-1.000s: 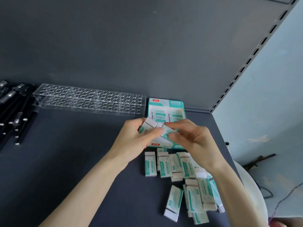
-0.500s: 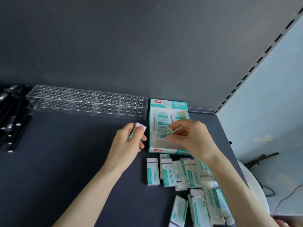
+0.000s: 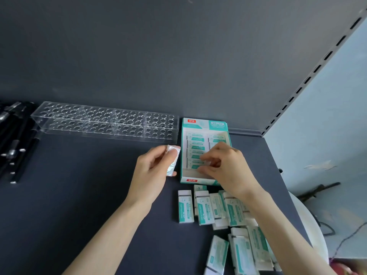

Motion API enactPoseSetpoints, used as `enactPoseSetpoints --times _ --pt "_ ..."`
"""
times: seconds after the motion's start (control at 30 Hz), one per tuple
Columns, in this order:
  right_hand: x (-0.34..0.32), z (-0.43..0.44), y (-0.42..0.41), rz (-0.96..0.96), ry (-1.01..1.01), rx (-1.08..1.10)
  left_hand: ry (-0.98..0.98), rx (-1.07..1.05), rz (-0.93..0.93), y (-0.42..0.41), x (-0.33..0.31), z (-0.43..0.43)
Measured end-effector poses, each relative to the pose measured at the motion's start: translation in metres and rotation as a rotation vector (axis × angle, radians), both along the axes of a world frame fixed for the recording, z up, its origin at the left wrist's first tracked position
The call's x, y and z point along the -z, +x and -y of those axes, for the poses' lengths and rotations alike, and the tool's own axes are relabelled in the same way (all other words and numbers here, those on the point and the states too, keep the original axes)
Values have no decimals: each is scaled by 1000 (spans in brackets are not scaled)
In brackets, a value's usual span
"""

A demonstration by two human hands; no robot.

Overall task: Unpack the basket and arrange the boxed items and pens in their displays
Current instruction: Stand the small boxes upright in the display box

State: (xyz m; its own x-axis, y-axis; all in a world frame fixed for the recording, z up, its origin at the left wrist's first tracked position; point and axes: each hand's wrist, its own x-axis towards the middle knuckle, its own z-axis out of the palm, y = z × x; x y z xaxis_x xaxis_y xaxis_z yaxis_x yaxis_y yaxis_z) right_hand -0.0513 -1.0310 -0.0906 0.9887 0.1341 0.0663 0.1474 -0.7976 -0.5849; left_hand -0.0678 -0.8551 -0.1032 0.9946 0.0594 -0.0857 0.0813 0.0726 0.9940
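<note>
A teal-and-white display box [image 3: 204,125] lies open on the dark shelf, with several small boxed erasers [image 3: 195,144] stacked inside. My right hand [image 3: 224,167] reaches into the box's near end and pinches one small boxed eraser [image 3: 196,164] there. Just left of the box, my left hand [image 3: 153,171] holds another small boxed eraser [image 3: 172,161] upright between thumb and fingers. Several loose boxed erasers [image 3: 204,207] lie scattered in front of the box.
A clear acrylic pen holder [image 3: 103,122] with many round holes stands at the back left. Black pens [image 3: 14,139] lie in a pile at the far left. A white round basket rim [image 3: 309,225] shows beyond the shelf's right edge.
The hands, close together over the box a second ago, have parted. My right hand went down into the display box with an eraser; my left hand stayed left of it holding the other.
</note>
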Motion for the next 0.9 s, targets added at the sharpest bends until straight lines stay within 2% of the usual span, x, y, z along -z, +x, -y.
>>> enactPoseSetpoints --times 0.2,0.33,0.4,0.47,0.6,0.67,0.8,0.9 --pt "-3 3 1 -19 10 1 -30 -1 82 -3 -5 -2" --pt "-9 4 -6 2 336 104 -122 18 60 -4 -7 -3" --pt "-17 4 -13 -98 567 48 -159 29 67 -4 -7 -2" --pt "-22 5 -22 -160 673 -48 -194 40 76 -4 -7 0" --pt "-20 -1 -35 -13 550 -54 -178 101 102 -7 -6 5" --pt "-19 1 -37 65 518 -42 -105 119 128 -9 -4 6" --pt "-20 24 -32 129 412 17 246 101 179 -6 6 0" --pt "-20 42 -30 142 242 80 441 195 147 -6 10 -1"
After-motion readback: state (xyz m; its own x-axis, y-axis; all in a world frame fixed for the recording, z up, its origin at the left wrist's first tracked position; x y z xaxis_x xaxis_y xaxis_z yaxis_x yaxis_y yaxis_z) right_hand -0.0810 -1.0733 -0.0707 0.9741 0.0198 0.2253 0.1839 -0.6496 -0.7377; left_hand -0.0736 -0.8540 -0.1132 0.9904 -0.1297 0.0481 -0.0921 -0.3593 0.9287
